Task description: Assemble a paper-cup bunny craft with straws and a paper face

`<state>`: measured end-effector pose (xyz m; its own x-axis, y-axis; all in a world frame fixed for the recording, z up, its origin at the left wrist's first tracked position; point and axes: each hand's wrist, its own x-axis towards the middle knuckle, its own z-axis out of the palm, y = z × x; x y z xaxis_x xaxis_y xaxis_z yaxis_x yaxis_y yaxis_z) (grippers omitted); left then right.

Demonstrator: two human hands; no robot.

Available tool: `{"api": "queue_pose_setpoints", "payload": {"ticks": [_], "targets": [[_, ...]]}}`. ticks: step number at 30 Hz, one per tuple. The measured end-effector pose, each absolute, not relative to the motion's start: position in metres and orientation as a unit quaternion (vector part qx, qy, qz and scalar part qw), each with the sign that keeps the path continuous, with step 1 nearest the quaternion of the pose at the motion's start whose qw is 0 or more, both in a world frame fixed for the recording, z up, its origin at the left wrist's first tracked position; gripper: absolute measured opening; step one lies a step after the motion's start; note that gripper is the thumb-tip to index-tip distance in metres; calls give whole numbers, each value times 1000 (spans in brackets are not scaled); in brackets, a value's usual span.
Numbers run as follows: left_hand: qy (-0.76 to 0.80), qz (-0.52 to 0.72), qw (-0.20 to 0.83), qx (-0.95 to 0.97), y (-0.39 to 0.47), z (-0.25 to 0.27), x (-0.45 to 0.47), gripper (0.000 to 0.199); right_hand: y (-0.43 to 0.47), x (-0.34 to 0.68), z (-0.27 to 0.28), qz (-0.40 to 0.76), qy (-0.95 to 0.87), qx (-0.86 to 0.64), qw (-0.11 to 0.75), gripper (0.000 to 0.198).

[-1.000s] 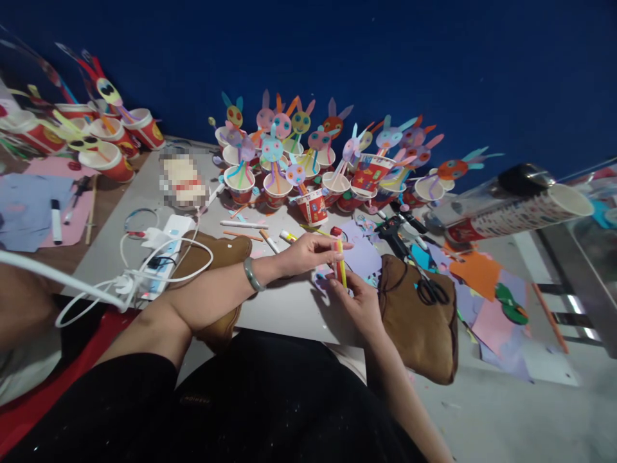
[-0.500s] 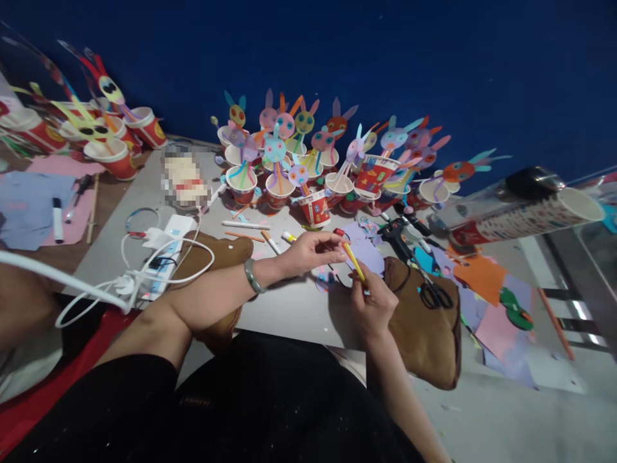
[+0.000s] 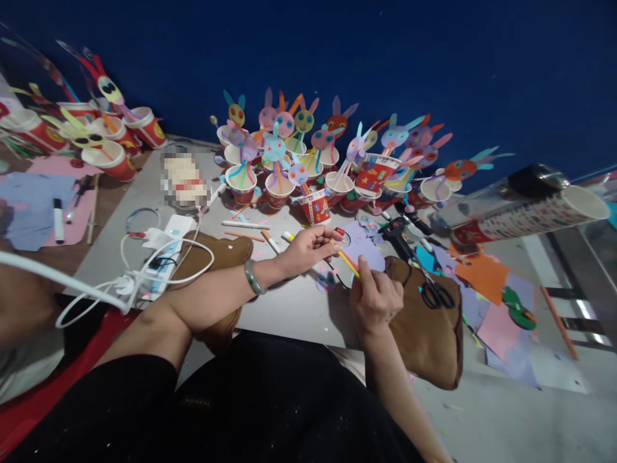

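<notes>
A narrow yellow-and-orange strip (image 3: 348,262) slants between my two hands above the table. My left hand (image 3: 311,251), with a bangle at its wrist, is closed with thumb and fingertips together at the strip's upper end. My right hand (image 3: 378,297) grips the lower end, its index finger laid along the strip. Behind them lies a sheet of purple paper (image 3: 364,243). A red-capped item (image 3: 339,231) shows just beyond my left fingertips. Left of that hand are a white pen (image 3: 245,225) and an orange stick (image 3: 243,236).
Several paper cups (image 3: 315,207) with paper rabbit figures stand along the blue wall. A black glue gun (image 3: 398,241), scissors (image 3: 436,292), brown cushion (image 3: 429,334) and stacked cups (image 3: 535,215) are right. A white power strip (image 3: 168,257) with looping cables lies left, near another person's arm (image 3: 24,302).
My right hand has turned, and its index finger now stretches along the strip. The strip's upper end has shifted left to my left fingertips. My left hand has barely moved.
</notes>
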<state>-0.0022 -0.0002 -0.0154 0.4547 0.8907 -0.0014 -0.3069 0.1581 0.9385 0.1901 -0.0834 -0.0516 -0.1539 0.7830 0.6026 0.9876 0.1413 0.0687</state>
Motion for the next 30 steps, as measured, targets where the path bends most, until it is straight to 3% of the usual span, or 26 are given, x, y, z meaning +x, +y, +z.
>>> {"api": "queue_pose_setpoints", "payload": {"ticks": [5,10,15,18,21,25,28,30], "targets": [[307,438,689,489,2,-20,-1,30,-83,184,-49,-201,-738,-595,245,37],[300,434,686,501,3,-21,-1,30,-84,182,-47,-191,-751,-569,274,52],[309,419,704,483,2,-17,-1,31,-81,184,-49,-235,-762,-540,271,40],[320,416,726,445,3,-16,0,39,-81,183,-49,-200,-753,-565,271,32],[310,406,749,422,4,-17,0,49,-85,177,-44,-66,-716,-619,315,33],[283,378,772,426,5,-21,1,52,-90,165,-33,241,-609,-645,392,39],[272,372,780,423,5,-23,1,45,-89,159,-27,465,-539,-587,387,42],[277,378,772,429,4,-23,1,41,-88,160,-25,522,-522,-559,377,48]]}}
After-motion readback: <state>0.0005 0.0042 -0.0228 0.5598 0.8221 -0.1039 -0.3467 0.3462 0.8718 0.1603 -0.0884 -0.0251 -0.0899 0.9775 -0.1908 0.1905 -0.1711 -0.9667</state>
